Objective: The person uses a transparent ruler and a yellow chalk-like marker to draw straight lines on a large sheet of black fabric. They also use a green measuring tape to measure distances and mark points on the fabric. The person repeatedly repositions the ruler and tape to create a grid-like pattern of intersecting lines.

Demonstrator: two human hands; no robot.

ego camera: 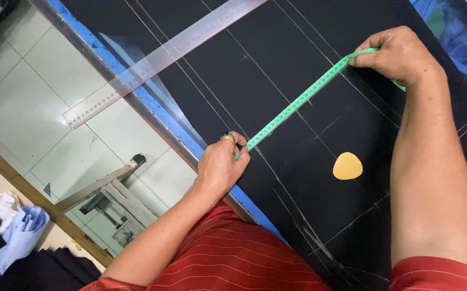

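So the green measuring tape (303, 98) is stretched taut across a sheet of black fabric (276, 64), running diagonally from the lower middle of the frame up to the upper right. The left hand (220, 167) has its fingers pinched together on the lower end of the tape, pressing it down right by the fabric's edge; there's a ring (228, 137) on one finger. The right hand (398, 54) is curled shut over the far end, knuckles up, with a bit of tape poking out past the wrist.

The fabric looks matte and smooth, crossed with thin white chalk lines (298, 207), some long and parallel, some short crossing ticks. A flat yellowish piece of tailor's chalk (347, 166), a rounded triangle, sits on the cloth between the two forearms, clear of the tape.

A long metal ruler (152, 62) lies diagonally in the upper left, one end hanging off the surface's blue edge (163, 116) over the pale tiled floor (23, 91). Lower left has a wooden-rimmed table with crumpled light-blue cloth (20, 234).
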